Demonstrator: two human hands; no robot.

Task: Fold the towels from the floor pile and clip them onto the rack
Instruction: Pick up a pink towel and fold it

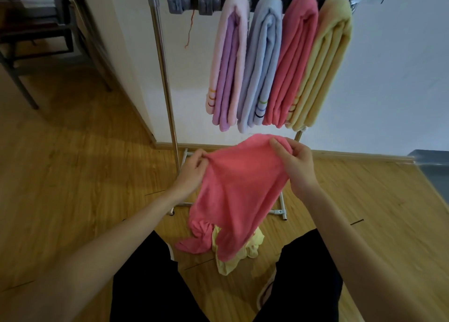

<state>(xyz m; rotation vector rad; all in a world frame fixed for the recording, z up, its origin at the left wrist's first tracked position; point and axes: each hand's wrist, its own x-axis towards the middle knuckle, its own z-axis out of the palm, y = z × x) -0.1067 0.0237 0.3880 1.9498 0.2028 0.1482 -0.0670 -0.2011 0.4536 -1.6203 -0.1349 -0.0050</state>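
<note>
I hold a pink towel (239, 190) up by its top edge. My left hand (193, 167) pinches its left corner and my right hand (295, 162) grips the right corner. The towel hangs down to the floor pile, where a yellow towel (233, 251) and more pink cloth (198, 239) lie between my legs. On the rack's grey clip bar (192, 0) hang several folded towels: a pale pink and purple one (228, 62), a light blue one (261, 62), a pink one (292, 62) and a yellow one (326, 66). The two leftmost clips are bare.
The rack's metal left post (165, 79) and its foot bars (281, 210) stand on the wooden floor right behind the pile. A white wall is behind the rack. Dark furniture legs (24, 91) stand at the far left, a grey object (435, 176) at the right edge.
</note>
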